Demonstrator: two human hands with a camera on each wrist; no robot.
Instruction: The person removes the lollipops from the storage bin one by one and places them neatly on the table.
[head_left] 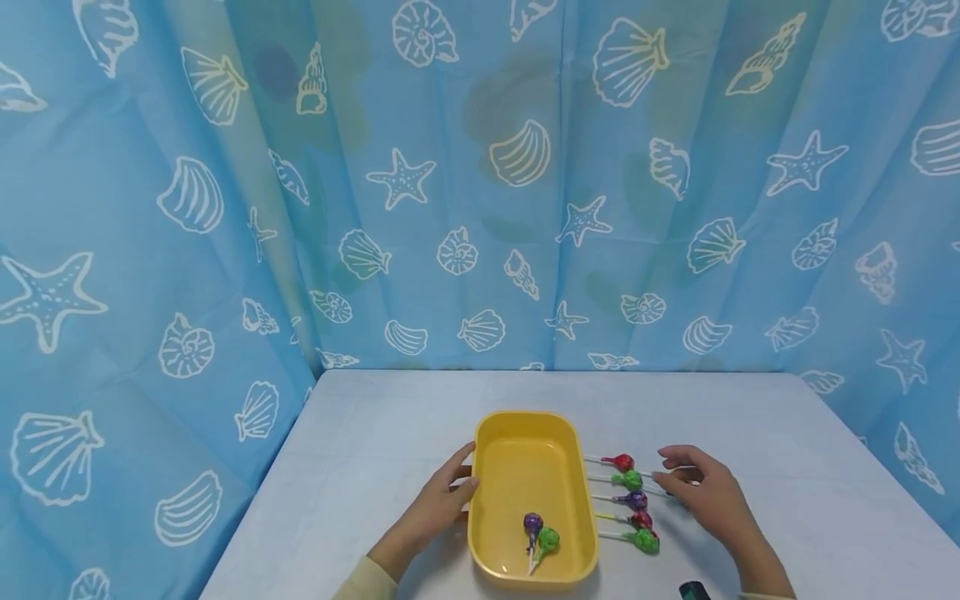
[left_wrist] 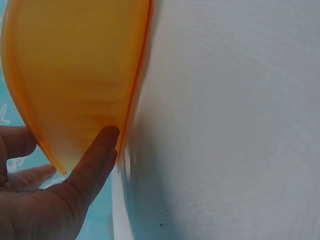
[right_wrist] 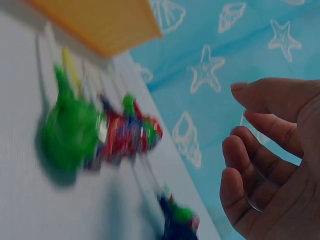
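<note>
A yellow tray [head_left: 486, 500] stands on the table, holding a purple-wrapped lollipop [head_left: 533, 522] and a green-wrapped lollipop [head_left: 549, 539]. My left hand [head_left: 438, 502] touches the tray's left side; in the left wrist view its fingers lie against the outer wall [left_wrist: 75, 75]. Several lollipops in red, green and purple wrappers, such as a red one [head_left: 622, 462] and a green one [head_left: 645, 541], lie right of the tray, sticks toward it. Just right of them hovers my right hand [head_left: 705, 492], fingers loosely bent around nothing. More lollipops [right_wrist: 180, 222] lie near it, partly hidden by it in the head view.
A dark, black-topped object [head_left: 693, 590] shows at the bottom edge, near the right forearm. A blue curtain [head_left: 480, 208] with white shells and starfish hangs behind and beside the white table [head_left: 390, 417].
</note>
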